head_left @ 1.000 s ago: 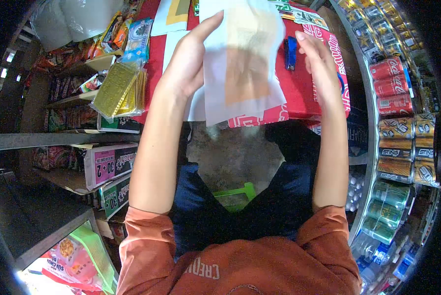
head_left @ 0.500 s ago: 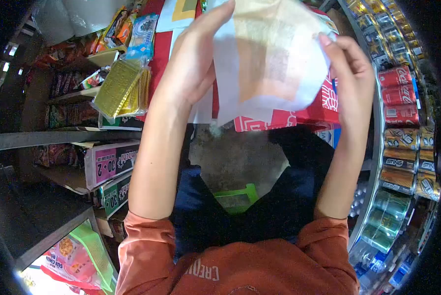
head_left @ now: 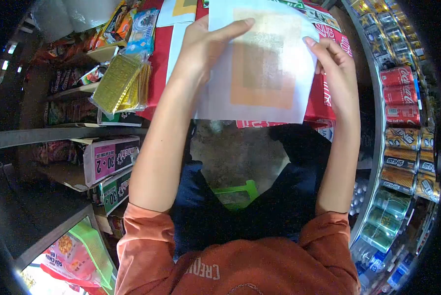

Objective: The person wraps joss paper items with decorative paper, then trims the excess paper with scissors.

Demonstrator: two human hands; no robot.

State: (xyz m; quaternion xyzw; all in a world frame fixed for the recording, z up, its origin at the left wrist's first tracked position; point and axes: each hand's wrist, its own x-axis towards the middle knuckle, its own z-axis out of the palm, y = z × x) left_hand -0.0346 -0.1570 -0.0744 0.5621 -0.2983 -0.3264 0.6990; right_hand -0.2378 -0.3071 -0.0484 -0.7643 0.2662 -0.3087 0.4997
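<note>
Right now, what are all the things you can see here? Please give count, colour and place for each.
paper sheet: one, white with an orange patch, held up at top centre
table cover: one, red with white print, behind the sheet
packets: a few, gold, hanging at left
drink cans: many, red, yellow and green, racked along the right
box: one, pink and black, shelf at left
stool: one, green, floor between the legs
basket: one, green, bottom left
left hand: one, gripping the sheet's left side
right hand: one, gripping the sheet's right edge
</note>
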